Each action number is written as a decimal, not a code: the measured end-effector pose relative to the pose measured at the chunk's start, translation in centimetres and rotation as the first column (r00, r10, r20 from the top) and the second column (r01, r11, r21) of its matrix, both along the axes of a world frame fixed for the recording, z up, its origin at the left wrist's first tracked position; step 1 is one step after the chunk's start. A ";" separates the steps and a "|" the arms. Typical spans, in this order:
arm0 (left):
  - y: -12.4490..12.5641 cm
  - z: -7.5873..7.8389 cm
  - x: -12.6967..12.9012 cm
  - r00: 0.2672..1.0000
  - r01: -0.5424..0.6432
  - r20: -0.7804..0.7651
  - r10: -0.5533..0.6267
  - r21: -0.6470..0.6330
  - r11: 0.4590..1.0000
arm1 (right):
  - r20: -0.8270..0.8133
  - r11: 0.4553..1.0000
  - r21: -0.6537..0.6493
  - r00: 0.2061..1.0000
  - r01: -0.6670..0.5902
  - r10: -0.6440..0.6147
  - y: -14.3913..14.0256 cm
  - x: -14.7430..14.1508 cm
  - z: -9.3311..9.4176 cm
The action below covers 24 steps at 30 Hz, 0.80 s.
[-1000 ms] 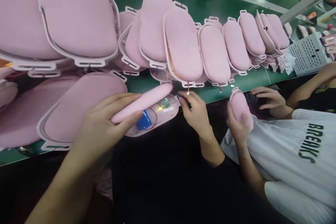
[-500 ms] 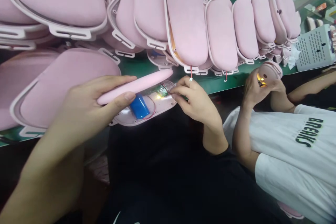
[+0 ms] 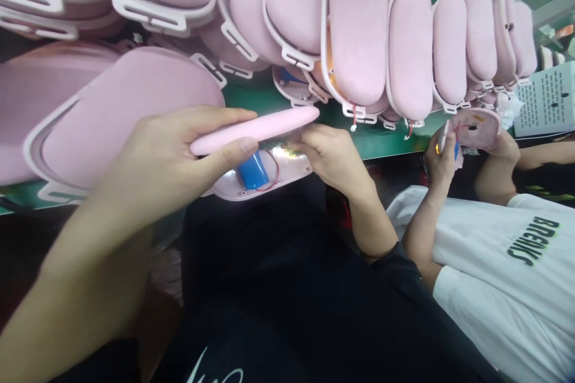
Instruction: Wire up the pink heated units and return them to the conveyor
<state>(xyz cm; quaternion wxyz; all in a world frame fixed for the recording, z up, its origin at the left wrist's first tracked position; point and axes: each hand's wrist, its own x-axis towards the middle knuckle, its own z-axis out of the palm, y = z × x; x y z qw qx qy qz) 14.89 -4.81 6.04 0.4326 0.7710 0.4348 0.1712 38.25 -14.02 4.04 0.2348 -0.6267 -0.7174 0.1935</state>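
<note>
My left hand (image 3: 197, 137) grips a smooth pink padded cover (image 3: 256, 128) by its left end, thumb in front and fingers behind, and holds it tilted over an open pink shell (image 3: 233, 191). Inside the shell lie a blue battery pack (image 3: 253, 172) with a thin red wire (image 3: 276, 170) and a lit yellowish light (image 3: 291, 152). My right hand (image 3: 330, 152) is closed in a pinch at the shell's right end, under the cover's tip. A thin wire ran from these fingers to the circuit board a moment ago; the cover and fingers now hide it.
Pink padded shells with slotted tabs (image 3: 359, 30) stand in rows along the green bench (image 3: 265, 96). Larger pink shells (image 3: 148, 90) lie at left. At right a co-worker in a white shirt (image 3: 489, 233) holds an opened pink shell (image 3: 480, 128). Beyond is a grey perforated box (image 3: 545, 99).
The view has shifted, so the bench items sit farther right. My right hand has moved in under the cover's tip, hiding the board. The co-worker's shell has turned, showing its inside.
</note>
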 end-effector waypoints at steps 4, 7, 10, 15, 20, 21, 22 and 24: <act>0.1 -0.1 -0.3 1.000 0.011 0.010 -0.011 0.001 1.000 | 0.097 1.000 -0.010 0.995 0.013 -0.012 0.1 -0.2 0.0; 0.3 -0.4 -0.5 0.999 0.045 0.020 -0.045 0.019 0.999 | 0.181 1.000 -0.024 0.984 0.002 0.003 0.1 -0.4 0.2; 0.4 -0.6 -0.6 0.993 0.115 0.021 -0.117 0.062 0.991 | 0.233 1.000 -0.023 0.972 -0.015 0.020 0.2 -0.2 0.3; 0.3 -0.6 -0.3 0.992 0.115 0.036 -0.118 0.081 0.990 | 0.201 0.998 -0.030 0.978 -0.053 0.058 0.4 0.2 0.5; 0.3 -0.5 0.0 0.998 0.053 0.020 -0.054 0.063 0.997 | 0.272 0.993 -0.066 0.956 -0.094 0.108 0.7 -0.1 1.3; 0.3 -0.5 0.1 0.998 0.050 0.023 -0.051 0.065 0.997 | 0.280 0.994 -0.072 0.955 -0.084 0.101 0.7 -0.3 1.4; 0.3 -0.6 0.1 0.998 0.045 0.028 -0.047 0.065 0.997 | 0.278 0.994 -0.080 0.957 -0.068 0.088 0.8 -0.4 1.5; 0.2 -0.6 0.1 0.999 0.037 0.034 -0.039 0.062 0.997 | 0.216 0.995 -0.099 0.975 -0.024 0.045 0.9 -0.7 1.4</act>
